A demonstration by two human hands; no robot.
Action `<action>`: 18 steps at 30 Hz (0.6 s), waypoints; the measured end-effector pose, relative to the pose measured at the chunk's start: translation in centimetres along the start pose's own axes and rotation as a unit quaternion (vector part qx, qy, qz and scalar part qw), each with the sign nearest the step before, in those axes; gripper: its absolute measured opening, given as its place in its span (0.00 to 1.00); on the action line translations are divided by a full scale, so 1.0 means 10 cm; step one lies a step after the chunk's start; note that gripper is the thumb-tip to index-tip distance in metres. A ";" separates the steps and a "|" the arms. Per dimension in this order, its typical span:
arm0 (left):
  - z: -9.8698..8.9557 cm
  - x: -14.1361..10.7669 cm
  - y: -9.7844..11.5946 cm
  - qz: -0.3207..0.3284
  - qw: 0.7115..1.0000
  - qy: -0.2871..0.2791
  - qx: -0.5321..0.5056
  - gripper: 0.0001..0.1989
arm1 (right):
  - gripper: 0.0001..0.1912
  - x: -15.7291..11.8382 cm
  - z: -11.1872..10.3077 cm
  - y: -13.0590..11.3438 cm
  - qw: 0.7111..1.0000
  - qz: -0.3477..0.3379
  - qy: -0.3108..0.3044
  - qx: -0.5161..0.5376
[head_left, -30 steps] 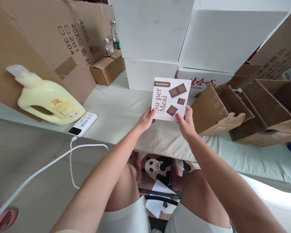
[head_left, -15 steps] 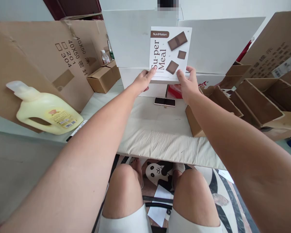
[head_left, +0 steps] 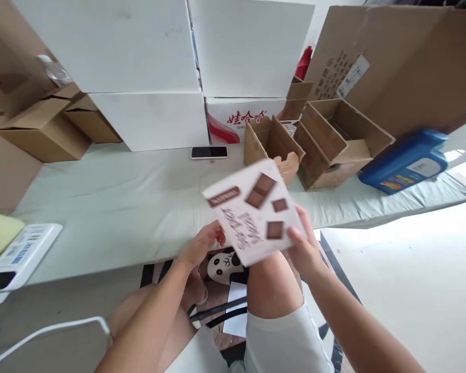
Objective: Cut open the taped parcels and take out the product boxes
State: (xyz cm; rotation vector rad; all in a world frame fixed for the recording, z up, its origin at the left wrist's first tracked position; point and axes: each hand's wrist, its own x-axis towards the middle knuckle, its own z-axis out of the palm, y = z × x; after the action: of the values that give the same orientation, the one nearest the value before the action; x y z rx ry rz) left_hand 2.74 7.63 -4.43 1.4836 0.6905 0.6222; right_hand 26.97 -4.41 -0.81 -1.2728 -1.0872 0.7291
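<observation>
While our right hand (head_left: 306, 251) grips the white box (head_left: 252, 212), thumb on its face, probably to steady its tilt, we hold it over the front edge of the bench (head_left: 151, 191); whether our left hand (head_left: 202, 245), beside it, grips, we cannot tell.

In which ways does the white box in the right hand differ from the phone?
Place: the white box is held by the right hand, while the phone lies on the pale cloth.
Look: the white box shows brown chocolate pictures and print; the phone shows a plain dark screen.
Size: the white box appears clearly larger than the phone.
Shared: both are rectangular.
</observation>
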 end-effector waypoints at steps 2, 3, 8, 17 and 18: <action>-0.03 0.01 -0.06 -0.015 1.000 0.006 0.011 0.28 | 0.32 -0.40 -0.44 0.09 0.972 0.121 0.160 0.123; -0.07 0.04 -0.06 -0.022 0.999 0.034 0.026 0.24 | 0.32 -0.54 -0.65 0.11 0.952 0.158 0.219 0.143; -0.22 0.18 0.01 -0.033 0.984 0.151 0.089 0.08 | 0.25 -0.71 -1.47 0.10 0.890 0.211 0.396 0.080; -0.15 0.21 -0.15 0.004 0.969 0.153 0.193 0.06 | 0.24 0.07 -1.92 0.20 0.886 0.268 0.368 -0.090; -0.13 0.19 -0.17 0.005 0.966 0.154 0.209 0.05 | 0.27 0.13 -1.94 0.21 0.876 0.274 0.381 -0.113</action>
State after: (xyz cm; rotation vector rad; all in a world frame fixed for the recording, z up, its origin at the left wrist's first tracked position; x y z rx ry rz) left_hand 2.97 9.95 -6.11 1.7970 1.1069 0.7559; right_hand 45.70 -10.17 -1.57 -1.8855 -0.1515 0.4260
